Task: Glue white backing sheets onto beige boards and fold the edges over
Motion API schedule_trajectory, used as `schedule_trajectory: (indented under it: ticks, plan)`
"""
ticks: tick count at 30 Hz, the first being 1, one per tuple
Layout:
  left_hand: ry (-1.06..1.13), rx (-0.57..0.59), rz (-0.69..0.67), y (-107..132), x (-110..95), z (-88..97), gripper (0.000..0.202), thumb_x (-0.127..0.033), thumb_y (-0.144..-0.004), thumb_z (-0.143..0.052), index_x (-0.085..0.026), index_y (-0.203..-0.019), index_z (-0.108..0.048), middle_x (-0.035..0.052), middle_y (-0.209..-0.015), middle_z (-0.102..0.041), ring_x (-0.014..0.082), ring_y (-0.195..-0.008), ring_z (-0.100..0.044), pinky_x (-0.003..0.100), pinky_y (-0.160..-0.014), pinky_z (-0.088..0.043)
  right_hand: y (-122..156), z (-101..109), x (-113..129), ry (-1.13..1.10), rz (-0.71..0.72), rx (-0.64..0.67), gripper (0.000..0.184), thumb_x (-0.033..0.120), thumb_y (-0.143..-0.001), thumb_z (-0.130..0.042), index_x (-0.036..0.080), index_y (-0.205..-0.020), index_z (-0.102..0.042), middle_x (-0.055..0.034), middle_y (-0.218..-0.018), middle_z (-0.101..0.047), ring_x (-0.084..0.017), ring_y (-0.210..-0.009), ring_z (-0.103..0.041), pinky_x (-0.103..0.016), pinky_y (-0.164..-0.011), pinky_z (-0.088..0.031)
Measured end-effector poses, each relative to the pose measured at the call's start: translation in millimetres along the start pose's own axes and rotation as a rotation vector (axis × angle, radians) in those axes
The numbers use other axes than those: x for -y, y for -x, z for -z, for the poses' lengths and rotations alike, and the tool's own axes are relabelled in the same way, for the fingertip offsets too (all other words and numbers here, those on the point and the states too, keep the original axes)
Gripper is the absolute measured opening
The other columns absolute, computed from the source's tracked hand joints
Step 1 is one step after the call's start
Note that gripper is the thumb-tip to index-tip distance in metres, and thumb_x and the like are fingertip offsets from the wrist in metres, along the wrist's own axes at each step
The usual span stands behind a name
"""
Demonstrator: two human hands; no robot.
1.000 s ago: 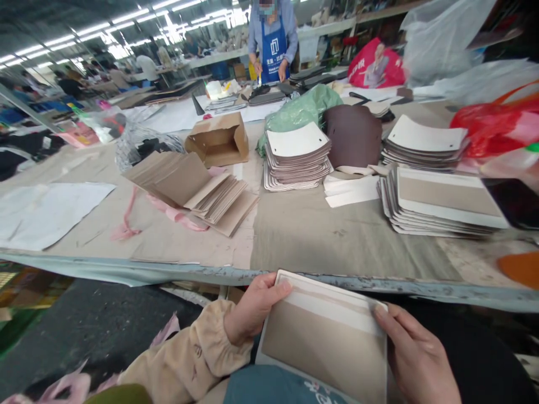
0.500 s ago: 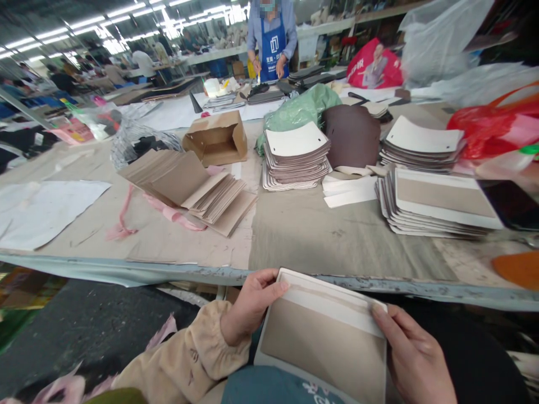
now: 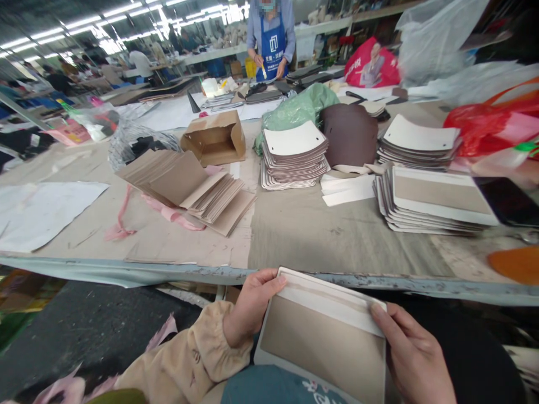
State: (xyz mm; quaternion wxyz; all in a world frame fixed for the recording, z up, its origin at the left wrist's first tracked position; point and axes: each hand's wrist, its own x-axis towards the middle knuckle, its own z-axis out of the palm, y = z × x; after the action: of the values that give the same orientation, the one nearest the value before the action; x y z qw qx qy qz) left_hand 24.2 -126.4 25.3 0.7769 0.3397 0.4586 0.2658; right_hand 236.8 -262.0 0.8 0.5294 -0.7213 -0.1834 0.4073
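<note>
A person at a workshop table (image 3: 219,255) holds a pale-bordered panel (image 3: 322,342) just off its near edge, the left hand's (image 3: 252,306) and right hand's (image 3: 415,350) fingers pinching the far corners. Even, light pressure should best keep it flat. Its long axis runs roughly along the table's edge, left end closer, white band (image 3: 324,307) toward the table.

Open brown cardboard box (image 3: 213,134) left of crumpled green plastic bag (image 3: 309,104) — shiny red plastic bag (image 3: 469,119) right, flat black phone (image 3: 509,202) nearer.
</note>
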Motion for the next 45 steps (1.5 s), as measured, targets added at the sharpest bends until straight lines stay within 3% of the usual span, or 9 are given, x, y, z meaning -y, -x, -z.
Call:
schedule_trajectory:
  ticks: [7, 14, 20, 31, 36, 42, 45]
  plan:
    - [0.013, -0.008, 0.060, -1, -2, -1.0, 0.034, -0.042, -0.068, -0.075, -0.012, -0.083, -0.068, 0.0005, -0.060, -0.059, 0.0100, -0.051, -0.051, 0.019, -0.049, -0.036, 0, -4, 1, -0.027, 0.078, -0.013, 0.025, 0.044, -0.073, -0.071, 0.020, -0.078, -0.067, 0.0014, -0.071, -0.059, -0.014, -0.067, -0.049, -0.021, -0.056, -0.040]
    - [-0.010, 0.144, -0.022, 4, -5, -1.9, 0.039, -0.040, -0.070, -0.074, -0.014, -0.099, -0.068, 0.0051, -0.076, -0.068, 0.0167, -0.067, -0.061, 0.024, -0.061, -0.045, 1, -7, 4, -0.020, 0.099, -0.032, 0.024, 0.043, -0.073, -0.070, 0.019, -0.077, -0.068, 0.0006, -0.071, -0.060, -0.015, -0.068, -0.049, -0.022, -0.058, -0.040]
    - [-0.057, -0.015, 0.050, 0, -5, -4.4, 0.042, -0.049, -0.069, -0.073, -0.012, -0.091, -0.070, 0.0018, -0.061, -0.063, 0.0103, -0.048, -0.052, 0.020, -0.046, -0.037, 2, -8, 7, -0.023, 0.101, -0.027, 0.025, 0.044, -0.073, -0.069, 0.019, -0.073, -0.066, 0.0013, -0.067, -0.058, -0.014, -0.063, -0.047, -0.022, -0.055, -0.038]
    - [0.019, 0.024, 0.095, -4, -3, -4.2, 0.038, -0.046, -0.072, -0.072, -0.012, -0.090, -0.069, 0.0041, -0.069, -0.068, 0.0106, -0.053, -0.056, 0.020, -0.051, -0.041, -2, -10, 9, 0.058, 0.134, -0.020, 0.029, 0.048, -0.075, -0.066, 0.019, -0.073, -0.066, 0.0005, -0.067, -0.059, -0.015, -0.064, -0.049, -0.023, -0.055, -0.038]
    - [0.050, 0.029, 0.071, -15, -8, -2.8, 0.040, -0.046, -0.072, -0.073, -0.011, -0.091, -0.068, 0.0038, -0.068, -0.066, 0.0109, -0.053, -0.056, 0.021, -0.052, -0.042, -17, -18, 16, 0.063, 0.145, 0.013, 0.033, 0.051, -0.077, -0.063, 0.018, -0.075, -0.064, -0.0001, -0.069, -0.059, -0.016, -0.065, -0.049, -0.024, -0.058, -0.038]
    - [0.060, 0.013, -0.015, -39, -15, -0.5, 0.039, -0.045, -0.071, -0.074, -0.011, -0.087, -0.066, 0.0031, -0.067, -0.066, 0.0117, -0.054, -0.057, 0.022, -0.054, -0.043, -53, -30, 26, 0.079, 0.165, 0.053, 0.035, 0.053, -0.076, -0.064, 0.018, -0.078, -0.064, 0.0009, -0.069, -0.060, -0.015, -0.066, -0.051, -0.024, -0.059, -0.038]
    - [0.042, 0.068, -0.055, -44, -20, -2.1, 0.043, -0.048, -0.072, -0.072, -0.010, -0.092, -0.067, 0.0056, -0.072, -0.068, 0.0142, -0.059, -0.060, 0.025, -0.058, -0.045, -70, -33, 28, 0.097, 0.179, 0.006, 0.036, 0.054, -0.074, -0.066, 0.018, -0.082, -0.066, 0.0004, -0.071, -0.063, -0.015, -0.066, -0.053, -0.024, -0.058, -0.038]
